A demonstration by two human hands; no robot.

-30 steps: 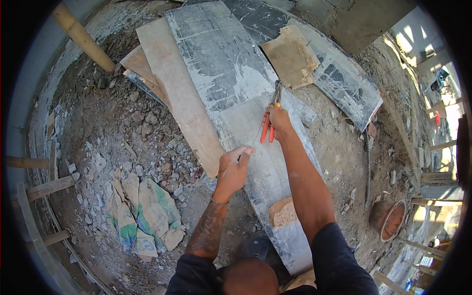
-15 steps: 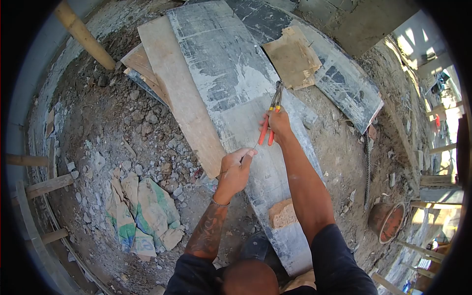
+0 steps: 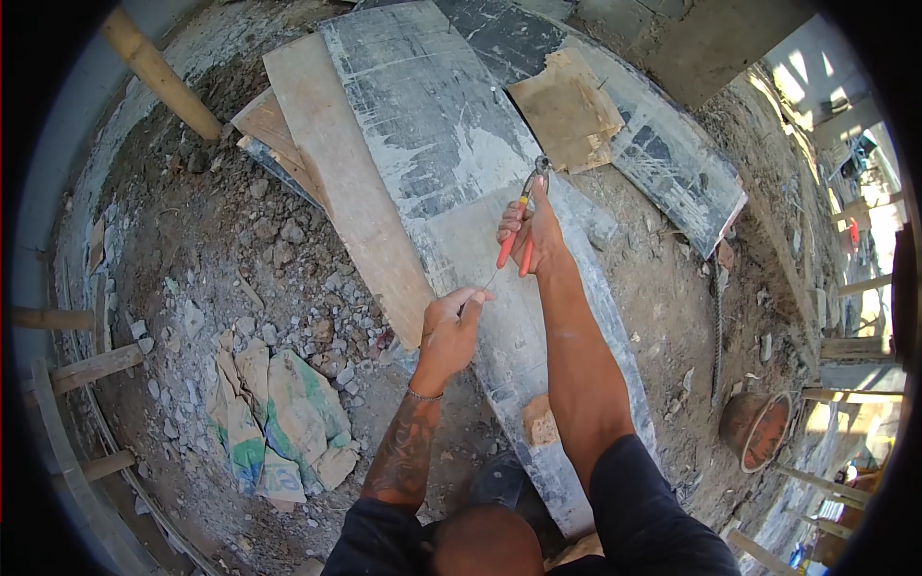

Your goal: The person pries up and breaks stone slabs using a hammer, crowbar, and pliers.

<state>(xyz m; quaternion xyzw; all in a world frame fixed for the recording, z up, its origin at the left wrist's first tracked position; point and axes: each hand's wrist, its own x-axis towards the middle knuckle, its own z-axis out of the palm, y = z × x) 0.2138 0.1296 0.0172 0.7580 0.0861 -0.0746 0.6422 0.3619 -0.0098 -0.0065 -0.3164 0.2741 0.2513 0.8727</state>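
My right hand (image 3: 534, 230) is closed around a pair of pincers (image 3: 506, 252) with red handles and yellow bands. Its thumb lies up along the tool, close to the metal head, which points away from me. Lower and to the left, my left hand (image 3: 451, 331) pinches a thin wire (image 3: 493, 280) between thumb and fingers. The wire rises toward the red handles; where its far end stops I cannot make out. Both hands are above a long grey-stained board (image 3: 451, 226) that runs from my knees to the far side.
A pale plywood strip (image 3: 351, 192) lies along the board's left. Beyond the pincers rests a torn brown plywood piece (image 3: 567, 110). Rubble and a crumpled sack (image 3: 288, 413) are at left, a wood block (image 3: 541, 420) near my right forearm, a bucket (image 3: 754, 432) at right.
My right hand has shifted slightly left and up the pincers, its thumb now extended toward the head. The left hand has moved slightly left, still pinching the wire.
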